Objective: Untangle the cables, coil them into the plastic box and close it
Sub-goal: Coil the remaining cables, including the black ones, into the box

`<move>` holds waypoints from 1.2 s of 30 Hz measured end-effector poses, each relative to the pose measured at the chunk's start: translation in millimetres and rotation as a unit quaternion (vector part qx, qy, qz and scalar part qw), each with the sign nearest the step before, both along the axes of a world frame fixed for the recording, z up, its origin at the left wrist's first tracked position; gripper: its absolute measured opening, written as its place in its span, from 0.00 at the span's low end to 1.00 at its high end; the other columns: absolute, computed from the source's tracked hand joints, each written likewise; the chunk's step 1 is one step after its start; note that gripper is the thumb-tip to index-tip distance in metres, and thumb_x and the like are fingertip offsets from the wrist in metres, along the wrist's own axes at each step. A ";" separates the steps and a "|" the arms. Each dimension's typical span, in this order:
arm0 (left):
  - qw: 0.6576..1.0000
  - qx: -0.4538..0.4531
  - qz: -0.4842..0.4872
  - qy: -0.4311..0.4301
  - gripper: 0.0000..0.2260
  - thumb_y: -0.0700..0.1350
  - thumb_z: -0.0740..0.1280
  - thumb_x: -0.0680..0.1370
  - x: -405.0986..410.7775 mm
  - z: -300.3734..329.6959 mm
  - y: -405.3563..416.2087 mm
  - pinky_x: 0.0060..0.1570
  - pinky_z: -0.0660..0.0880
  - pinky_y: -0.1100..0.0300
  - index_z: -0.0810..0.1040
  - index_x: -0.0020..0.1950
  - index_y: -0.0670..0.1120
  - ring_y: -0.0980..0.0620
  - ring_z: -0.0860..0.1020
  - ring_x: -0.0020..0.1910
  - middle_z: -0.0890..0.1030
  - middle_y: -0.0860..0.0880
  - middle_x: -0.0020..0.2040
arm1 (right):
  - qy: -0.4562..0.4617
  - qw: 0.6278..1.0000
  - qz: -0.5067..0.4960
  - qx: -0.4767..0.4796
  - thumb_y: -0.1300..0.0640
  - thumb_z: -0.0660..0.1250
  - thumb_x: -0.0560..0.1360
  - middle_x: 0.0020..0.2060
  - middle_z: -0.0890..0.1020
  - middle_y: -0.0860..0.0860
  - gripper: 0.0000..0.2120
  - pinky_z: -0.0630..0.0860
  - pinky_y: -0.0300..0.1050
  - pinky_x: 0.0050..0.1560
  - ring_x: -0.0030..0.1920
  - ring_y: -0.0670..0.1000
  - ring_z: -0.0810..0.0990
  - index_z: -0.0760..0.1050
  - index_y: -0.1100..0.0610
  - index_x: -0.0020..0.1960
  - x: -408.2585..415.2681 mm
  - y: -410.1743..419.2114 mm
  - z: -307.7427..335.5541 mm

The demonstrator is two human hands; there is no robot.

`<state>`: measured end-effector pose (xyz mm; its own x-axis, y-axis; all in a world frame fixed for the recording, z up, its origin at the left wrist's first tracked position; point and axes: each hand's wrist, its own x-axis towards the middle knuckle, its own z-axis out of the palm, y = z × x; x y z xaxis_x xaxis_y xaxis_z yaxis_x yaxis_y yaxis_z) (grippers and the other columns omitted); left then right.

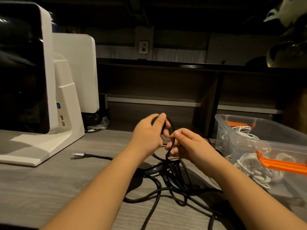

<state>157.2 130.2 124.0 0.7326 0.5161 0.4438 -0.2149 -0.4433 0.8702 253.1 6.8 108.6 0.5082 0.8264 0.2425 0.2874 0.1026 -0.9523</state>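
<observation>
Head view, plastic box (245,128): we see it open on the counter (49,188) at right, holding coiled white cables (249,163).
Black cables (167,181): tangled on the counter beneath our hands.
Left hand (147,135): fingers curled around a black loop.
Right hand (187,145): fingers pinching a black strand.

— How many hands were on the cables?
— Two: the left hand (150,130) and the right hand (186,144).
— Boxes?
— One clear box (282,130), with two orange latches (280,162).
— Cables?
— One black tangle (167,181) and one white heap (249,165); the strands couldn't be counted. One silver plug (79,154) showed.
— Monitors?
— Two white ones (48,67).
</observation>
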 end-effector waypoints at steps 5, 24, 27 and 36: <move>0.987 -0.032 0.076 -0.135 0.13 0.51 0.56 0.85 6.3 -4.0 -0.3 0.33 0.78 0.62 0.77 0.49 0.51 0.52 0.83 0.34 0.84 0.49 0.41 | -0.021 0.995 -0.064 0.075 0.60 0.61 0.81 0.32 0.77 0.50 0.08 0.77 0.42 0.42 0.36 0.49 0.77 0.76 0.60 0.47 -3.1 2.9 4.6; 0.740 -0.554 -0.053 -0.378 0.19 0.57 0.56 0.85 -14.6 19.6 35.4 0.35 0.73 0.62 0.76 0.42 0.48 0.54 0.74 0.29 0.76 0.51 0.34 | -0.278 0.939 -0.191 -0.064 0.62 0.64 0.79 0.48 0.79 0.42 0.07 0.76 0.36 0.51 0.50 0.41 0.78 0.75 0.49 0.51 11.9 -0.7 2.8; 0.749 -0.554 -0.054 -0.359 0.18 0.57 0.56 0.85 -12.5 19.7 30.1 0.35 0.72 0.61 0.76 0.42 0.48 0.54 0.74 0.29 0.76 0.51 0.33 | -0.205 0.974 -0.093 -0.004 0.61 0.66 0.78 0.59 0.77 0.40 0.14 0.71 0.38 0.63 0.61 0.37 0.74 0.72 0.47 0.60 -2.9 2.6 5.1; 0.749 -0.557 -0.064 -0.354 0.18 0.57 0.55 0.85 -11.4 20.4 25.4 0.35 0.76 0.62 0.76 0.44 0.48 0.53 0.79 0.30 0.77 0.51 0.34 | -0.255 0.963 -0.075 -0.046 0.54 0.60 0.82 0.34 0.76 0.44 0.07 0.71 0.37 0.36 0.34 0.41 0.73 0.76 0.46 0.52 -18.6 15.6 -0.7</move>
